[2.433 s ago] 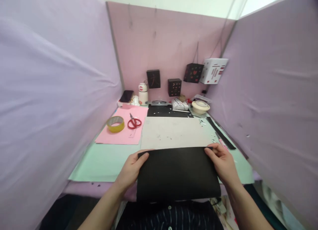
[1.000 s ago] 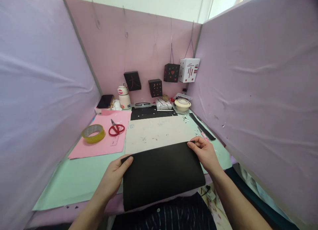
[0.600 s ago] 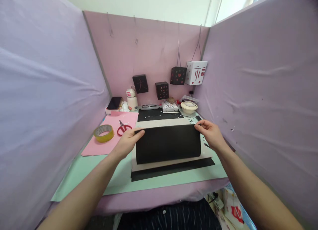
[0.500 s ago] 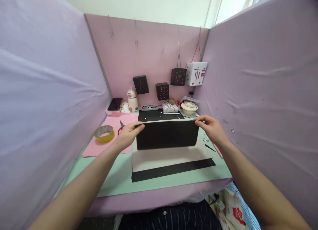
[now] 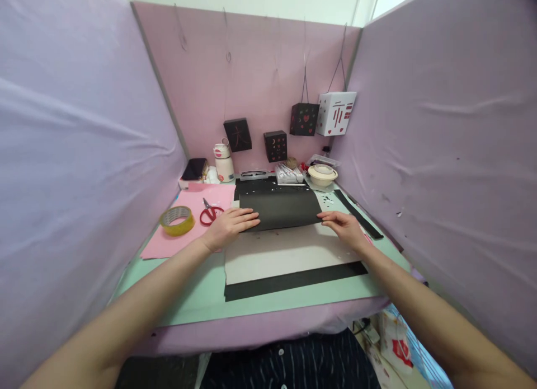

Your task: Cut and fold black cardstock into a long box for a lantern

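Over the far part of the white board (image 5: 289, 253) on the tabletop (image 5: 210, 302), the black sheet (image 5: 279, 209) is spread; there, its near right corner is pinched by the right hand (image 5: 344, 229) in a narrow grip, while its near left corner is covered by the left hand (image 5: 230, 228), whose grip underneath cannot be told

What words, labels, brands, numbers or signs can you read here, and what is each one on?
"大", or close to it, in red on the leftmost black box.
White box: red strokes like a character, too unclear to read.
Tape roll: print inside, too small to read.
Flask: red marks, too blurred to read.
Bag at lower right: red mark, unreadable.
Held black sheet: no writing shows.
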`<action>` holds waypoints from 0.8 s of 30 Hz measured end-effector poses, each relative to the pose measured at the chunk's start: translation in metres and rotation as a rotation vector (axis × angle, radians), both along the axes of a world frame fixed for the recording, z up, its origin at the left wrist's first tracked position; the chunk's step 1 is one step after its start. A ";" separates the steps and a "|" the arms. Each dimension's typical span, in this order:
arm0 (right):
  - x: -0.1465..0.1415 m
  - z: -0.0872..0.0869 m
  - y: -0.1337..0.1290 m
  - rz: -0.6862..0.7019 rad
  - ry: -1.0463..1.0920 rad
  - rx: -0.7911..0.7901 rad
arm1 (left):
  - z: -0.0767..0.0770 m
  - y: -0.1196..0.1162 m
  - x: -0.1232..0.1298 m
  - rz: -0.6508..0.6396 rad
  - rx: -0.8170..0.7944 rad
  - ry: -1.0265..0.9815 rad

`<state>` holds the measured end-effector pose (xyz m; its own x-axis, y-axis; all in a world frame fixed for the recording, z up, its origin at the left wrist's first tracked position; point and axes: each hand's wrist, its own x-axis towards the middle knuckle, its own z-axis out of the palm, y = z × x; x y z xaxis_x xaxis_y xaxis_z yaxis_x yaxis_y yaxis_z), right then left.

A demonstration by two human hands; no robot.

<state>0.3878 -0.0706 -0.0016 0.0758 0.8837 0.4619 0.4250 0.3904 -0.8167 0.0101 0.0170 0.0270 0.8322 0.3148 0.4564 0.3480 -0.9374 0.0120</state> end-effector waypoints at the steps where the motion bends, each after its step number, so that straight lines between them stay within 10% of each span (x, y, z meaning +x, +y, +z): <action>1: 0.000 -0.008 -0.003 0.006 -0.023 -0.040 | -0.009 0.000 -0.001 -0.018 -0.022 0.024; 11: 0.018 -0.035 -0.013 0.133 -0.357 -0.053 | -0.045 -0.005 -0.003 -0.020 -0.285 0.193; 24: 0.019 -0.026 -0.028 0.202 -0.722 0.011 | -0.026 -0.020 0.008 0.032 -0.329 0.406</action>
